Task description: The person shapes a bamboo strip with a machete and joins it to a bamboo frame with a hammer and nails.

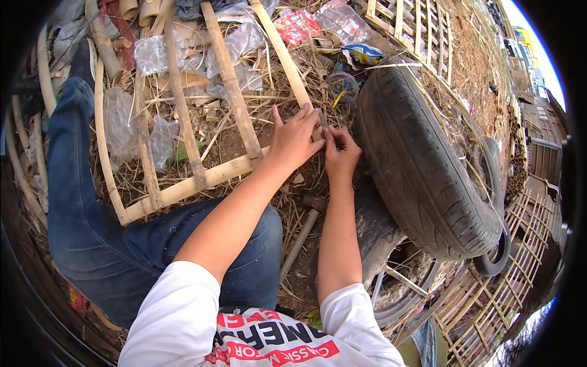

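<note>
A bamboo frame [226, 172] of slats nailed to a crosspiece lies in front of me, its near edge by my bent leg. My left hand [295, 139] is closed around the right end of this frame, at the corner where the outer slat [282, 52] meets the crosspiece. One of its fingers sticks up. Close beside it, my right hand [342, 156] pinches with thumb and forefinger at the lower end of a thin grey strip [323, 119] next to the corner. What exactly sits between those fingertips is too small to tell.
A worn tyre [422, 159] stands right of my hands. Below them lies a hammer [301, 241] with a wooden handle. Clear plastic bags [122, 122], wrappers [296, 27] and dry straw litter the ground. More bamboo lattices [422, 27] lie at the far right and lower right.
</note>
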Action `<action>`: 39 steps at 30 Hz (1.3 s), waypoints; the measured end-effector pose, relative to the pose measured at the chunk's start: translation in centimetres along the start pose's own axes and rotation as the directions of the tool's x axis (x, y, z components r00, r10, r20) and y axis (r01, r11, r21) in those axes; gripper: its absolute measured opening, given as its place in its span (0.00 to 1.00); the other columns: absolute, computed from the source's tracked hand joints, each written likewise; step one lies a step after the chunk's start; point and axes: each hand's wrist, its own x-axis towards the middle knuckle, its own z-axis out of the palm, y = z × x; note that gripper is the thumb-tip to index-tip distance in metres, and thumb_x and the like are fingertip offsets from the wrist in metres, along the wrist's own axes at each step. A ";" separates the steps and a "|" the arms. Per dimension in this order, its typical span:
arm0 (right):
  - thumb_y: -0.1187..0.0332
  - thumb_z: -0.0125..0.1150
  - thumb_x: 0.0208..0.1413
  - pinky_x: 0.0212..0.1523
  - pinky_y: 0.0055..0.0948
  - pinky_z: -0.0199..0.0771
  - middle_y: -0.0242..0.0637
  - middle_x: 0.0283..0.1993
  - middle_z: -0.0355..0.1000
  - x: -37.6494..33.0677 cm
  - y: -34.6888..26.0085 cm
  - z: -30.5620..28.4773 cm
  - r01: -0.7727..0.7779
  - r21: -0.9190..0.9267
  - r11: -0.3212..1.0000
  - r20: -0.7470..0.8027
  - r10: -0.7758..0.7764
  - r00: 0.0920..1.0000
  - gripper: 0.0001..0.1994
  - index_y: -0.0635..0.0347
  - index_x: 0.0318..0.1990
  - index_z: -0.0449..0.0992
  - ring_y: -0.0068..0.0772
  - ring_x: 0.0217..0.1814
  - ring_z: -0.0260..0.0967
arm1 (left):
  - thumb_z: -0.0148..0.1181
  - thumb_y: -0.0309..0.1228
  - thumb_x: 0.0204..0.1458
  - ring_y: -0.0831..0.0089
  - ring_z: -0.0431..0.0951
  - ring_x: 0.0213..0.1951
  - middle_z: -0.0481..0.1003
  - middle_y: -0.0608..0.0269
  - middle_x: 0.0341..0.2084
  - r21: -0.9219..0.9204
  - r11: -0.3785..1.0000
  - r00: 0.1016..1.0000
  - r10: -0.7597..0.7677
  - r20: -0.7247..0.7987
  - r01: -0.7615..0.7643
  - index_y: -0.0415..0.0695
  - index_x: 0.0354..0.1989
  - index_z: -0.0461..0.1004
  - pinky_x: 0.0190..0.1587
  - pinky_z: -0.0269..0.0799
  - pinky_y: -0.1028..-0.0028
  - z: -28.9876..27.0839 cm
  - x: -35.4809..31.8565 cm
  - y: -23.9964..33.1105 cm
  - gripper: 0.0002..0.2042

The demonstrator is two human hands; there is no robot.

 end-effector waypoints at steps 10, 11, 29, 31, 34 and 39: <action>0.78 0.62 0.52 0.33 0.28 0.74 0.44 0.30 0.78 0.2 -0.7 -0.4 0.084 -0.070 0.994 0.064 -0.080 0.995 0.04 0.66 0.36 0.78 0.33 0.31 0.79 | 0.70 0.39 0.42 0.59 0.66 0.62 0.67 0.48 0.59 -0.071 0.997 0.998 0.034 -0.044 -0.037 0.48 0.62 0.64 0.66 0.43 0.42 0.0 -0.3 -0.6 0.36; 0.78 0.62 0.52 0.33 0.28 0.74 0.44 0.30 0.78 0.2 -0.6 -0.4 0.085 -0.060 0.995 0.063 -0.081 0.995 0.04 0.66 0.36 0.78 0.33 0.32 0.79 | 0.70 0.38 0.42 0.59 0.66 0.62 0.66 0.48 0.59 -0.094 0.995 0.998 0.032 -0.047 -0.036 0.48 0.62 0.64 0.66 0.45 0.44 0.1 -0.3 -0.7 0.35; 0.79 0.62 0.52 0.33 0.27 0.75 0.44 0.30 0.78 0.4 -1.1 -0.3 0.129 -0.089 0.988 0.090 -0.121 0.989 0.04 0.66 0.36 0.78 0.32 0.33 0.79 | 0.68 0.38 0.44 0.63 0.66 0.62 0.70 0.53 0.57 -0.068 0.996 0.994 0.059 -0.086 -0.065 0.44 0.56 0.68 0.67 0.44 0.44 0.1 -0.3 -0.8 0.29; 0.80 0.60 0.53 0.33 0.27 0.75 0.44 0.30 0.78 0.2 -1.3 -0.6 0.135 -0.096 0.986 0.107 -0.125 0.986 0.05 0.66 0.37 0.78 0.33 0.33 0.79 | 0.67 0.41 0.45 0.60 0.67 0.61 0.68 0.48 0.58 -0.119 0.993 0.998 -0.015 -0.055 0.009 0.47 0.59 0.67 0.67 0.40 0.43 -0.5 -0.4 -0.3 0.31; 0.84 0.56 0.52 0.35 0.28 0.76 0.44 0.33 0.77 0.3 -1.6 -0.9 0.192 -0.088 0.977 0.127 -0.180 0.975 0.08 0.66 0.38 0.77 0.34 0.34 0.78 | 0.66 0.44 0.46 0.60 0.68 0.61 0.67 0.48 0.59 -0.148 0.989 0.998 -0.006 -0.060 -0.003 0.49 0.59 0.69 0.66 0.36 0.38 -0.4 -0.4 -0.5 0.30; 0.89 0.49 0.47 0.38 0.29 0.76 0.46 0.40 0.76 0.5 -1.7 -1.4 0.262 -0.116 0.958 0.169 -0.240 0.956 0.14 0.67 0.40 0.76 0.38 0.37 0.78 | 0.64 0.40 0.49 0.60 0.68 0.61 0.70 0.57 0.58 -0.064 0.995 0.992 0.073 -0.102 -0.080 0.50 0.50 0.74 0.63 0.34 0.30 0.3 -0.3 -0.9 0.19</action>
